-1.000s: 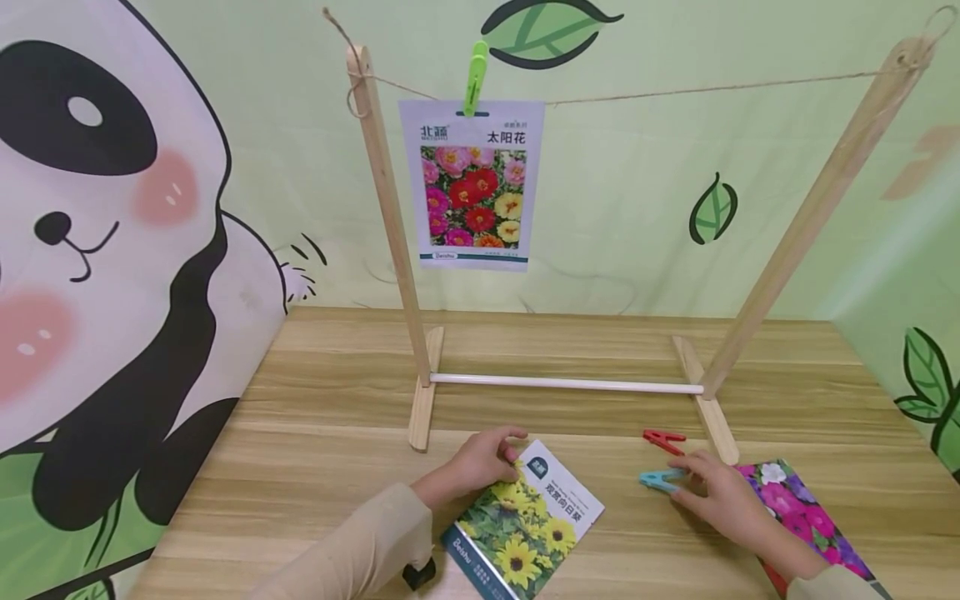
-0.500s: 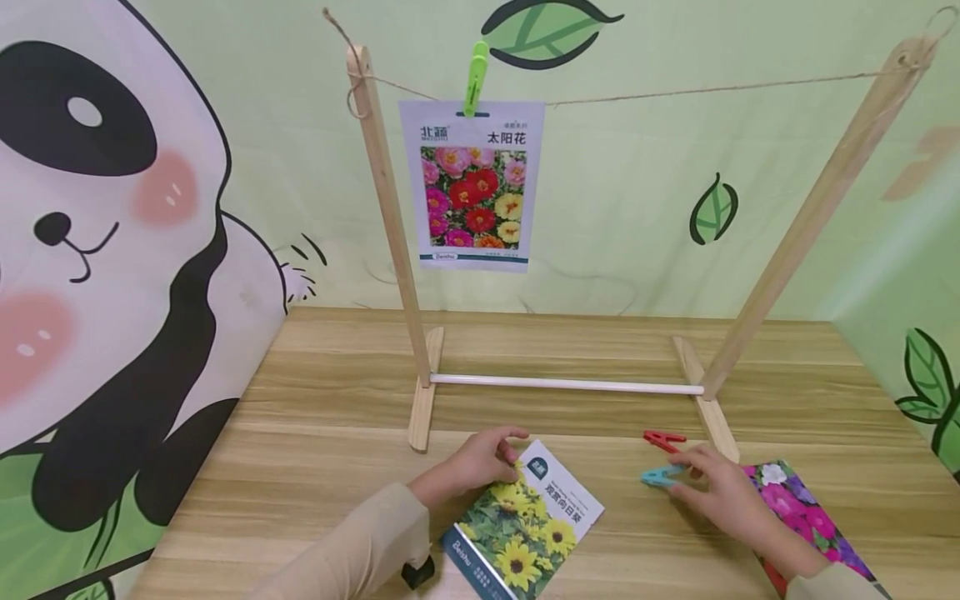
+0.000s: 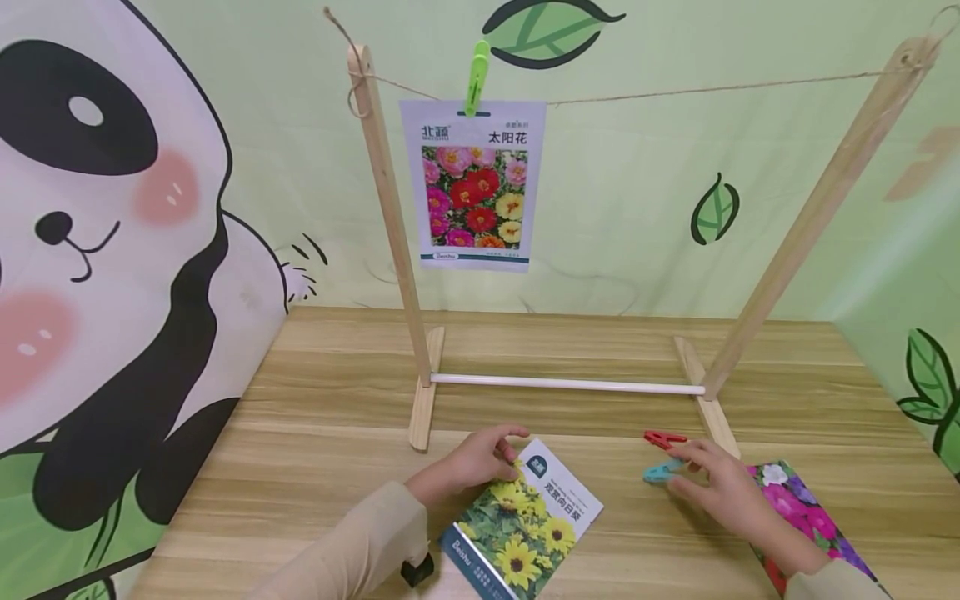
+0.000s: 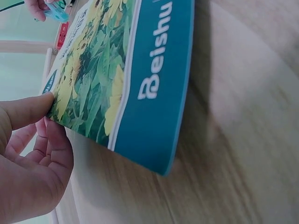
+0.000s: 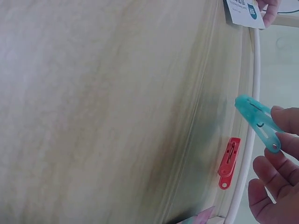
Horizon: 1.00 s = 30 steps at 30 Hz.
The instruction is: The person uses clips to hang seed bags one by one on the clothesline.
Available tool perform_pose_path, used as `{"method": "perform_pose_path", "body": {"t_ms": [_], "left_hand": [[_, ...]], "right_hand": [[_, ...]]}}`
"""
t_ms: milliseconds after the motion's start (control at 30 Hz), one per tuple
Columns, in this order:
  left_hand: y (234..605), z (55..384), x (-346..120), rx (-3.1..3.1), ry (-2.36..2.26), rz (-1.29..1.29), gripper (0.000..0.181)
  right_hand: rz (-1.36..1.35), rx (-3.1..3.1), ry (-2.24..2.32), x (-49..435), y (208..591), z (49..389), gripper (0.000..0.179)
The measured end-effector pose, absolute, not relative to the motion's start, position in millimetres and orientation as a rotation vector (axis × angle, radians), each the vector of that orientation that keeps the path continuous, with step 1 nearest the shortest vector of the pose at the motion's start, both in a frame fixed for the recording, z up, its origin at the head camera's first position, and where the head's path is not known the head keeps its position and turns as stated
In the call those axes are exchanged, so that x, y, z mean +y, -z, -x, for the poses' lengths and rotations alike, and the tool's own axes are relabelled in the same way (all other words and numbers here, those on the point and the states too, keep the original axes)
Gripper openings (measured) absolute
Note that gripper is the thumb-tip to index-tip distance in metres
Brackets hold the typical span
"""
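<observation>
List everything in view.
Table: one, brown, beneath
Stand: one, beige, centre
Rod: one, white, low
Twine: one, brown, top
Hanging packet: one, white, on twine
Top clip: one, green, on twine
Held packet: one, yellow, centre
Third packet: one, pink, right
Loose clip: one, red, right
Held clip: one, blue, right
Panda drawing: one, black-white, left
Leaf drawings: several, green, behind
Unclear object: one, black, front
Sleeves: two, beige, front
Left hand: one, pinching packet
Right hand: one, pinching clip

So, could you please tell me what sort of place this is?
Perhaps an indoor play or demonstration corner, though I cannot be sure: a cartoon panda decorates the backdrop, a wooden stand rises from the wood-grain tabletop, and a flower packet hangs clipped to the stand's string.
</observation>
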<state>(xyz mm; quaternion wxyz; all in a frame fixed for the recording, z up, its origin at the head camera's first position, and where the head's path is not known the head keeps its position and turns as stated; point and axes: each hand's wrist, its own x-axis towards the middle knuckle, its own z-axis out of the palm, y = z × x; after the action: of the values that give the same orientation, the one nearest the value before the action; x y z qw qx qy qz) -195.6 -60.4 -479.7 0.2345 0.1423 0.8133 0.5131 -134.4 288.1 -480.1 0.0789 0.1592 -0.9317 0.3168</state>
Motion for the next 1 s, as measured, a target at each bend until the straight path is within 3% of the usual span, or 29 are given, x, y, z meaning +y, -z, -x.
{"method": "perform_pose_path", "body": {"t_ms": [1000], "left_hand": [[475.8, 201.8, -74.8, 2.112, -1.476, -0.501, 0.052]], "right_hand": [[-0.576, -2.670, -0.827, 287.2, 474.7, 140.0, 0.033]]}}
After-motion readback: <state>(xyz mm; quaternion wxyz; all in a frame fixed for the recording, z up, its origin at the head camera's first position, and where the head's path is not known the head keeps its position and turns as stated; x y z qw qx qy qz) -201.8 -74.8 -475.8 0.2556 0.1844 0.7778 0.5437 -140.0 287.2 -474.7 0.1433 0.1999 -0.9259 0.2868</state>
